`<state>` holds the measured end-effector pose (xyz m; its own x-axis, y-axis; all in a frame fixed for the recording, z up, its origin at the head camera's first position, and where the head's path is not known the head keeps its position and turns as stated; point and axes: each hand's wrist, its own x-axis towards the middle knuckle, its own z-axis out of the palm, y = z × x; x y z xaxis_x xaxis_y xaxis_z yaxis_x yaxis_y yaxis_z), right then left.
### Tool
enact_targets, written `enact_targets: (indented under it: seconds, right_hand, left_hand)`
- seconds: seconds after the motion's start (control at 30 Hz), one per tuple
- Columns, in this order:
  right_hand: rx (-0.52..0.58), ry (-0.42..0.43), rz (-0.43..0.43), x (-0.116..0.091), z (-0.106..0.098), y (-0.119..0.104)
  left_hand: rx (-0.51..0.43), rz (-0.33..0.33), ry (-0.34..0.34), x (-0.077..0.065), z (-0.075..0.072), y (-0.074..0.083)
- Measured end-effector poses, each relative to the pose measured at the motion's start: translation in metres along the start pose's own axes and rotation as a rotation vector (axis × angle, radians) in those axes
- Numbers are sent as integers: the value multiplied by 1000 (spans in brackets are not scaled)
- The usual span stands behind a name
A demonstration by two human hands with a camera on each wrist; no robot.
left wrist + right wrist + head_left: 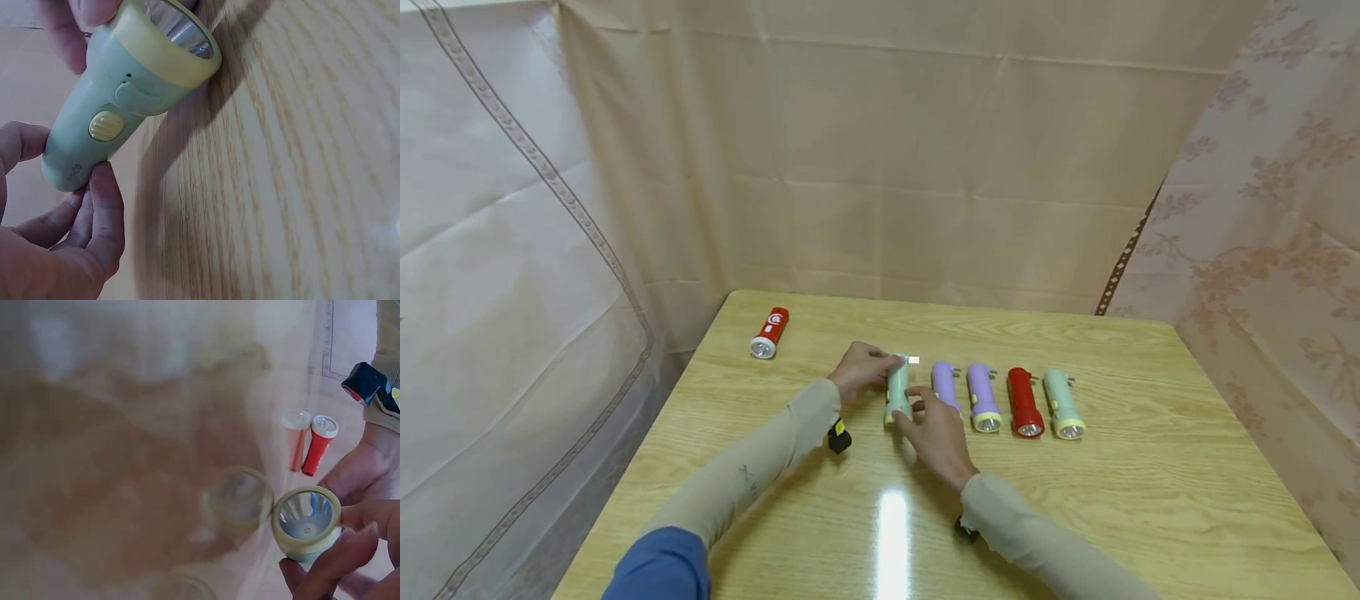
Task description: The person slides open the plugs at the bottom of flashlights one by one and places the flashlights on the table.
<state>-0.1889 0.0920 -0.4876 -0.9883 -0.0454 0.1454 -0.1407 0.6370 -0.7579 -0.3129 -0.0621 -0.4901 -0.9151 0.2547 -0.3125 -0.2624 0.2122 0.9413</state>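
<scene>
A mint-green flashlight (897, 392) with a pale yellow rim is between both hands near the middle of the table. My left hand (861, 369) pinches its tail end between thumb and fingers. My right hand (942, 435) grips the lamp end with thumb and fingers. In the left wrist view, the flashlight (94, 131) shows a ridged yellow switch, and its lens faces the upper right. The right wrist view looks into its reflector (306, 519). Just right of it lies a purple flashlight (944, 383), partly hidden by my right hand.
Rightward in a row lie another purple flashlight (983, 396), a red one (1022, 400) and a second mint-green one (1063, 404). A red flashlight with a white head (772, 332) lies at the far left. A beige cloth (925, 167) hangs behind the wooden table (1150, 483).
</scene>
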Motion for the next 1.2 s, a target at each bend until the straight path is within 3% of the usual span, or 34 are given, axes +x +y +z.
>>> enact_targets:
  seconds: [0.23, 0.97, 1.2]
  right_hand:
    - [-61, -8, -72, 4, -2, -3]
    - [-108, -56, -72, 10, -4, -5]
    - [-78, -71, -73, 11, -5, -4]
  left_hand:
    - [16, -5, -9, 4, 1, 1]
    - [25, 4, -4, 5, 2, -3]
    - [46, 1, 0, 7, 1, -4]
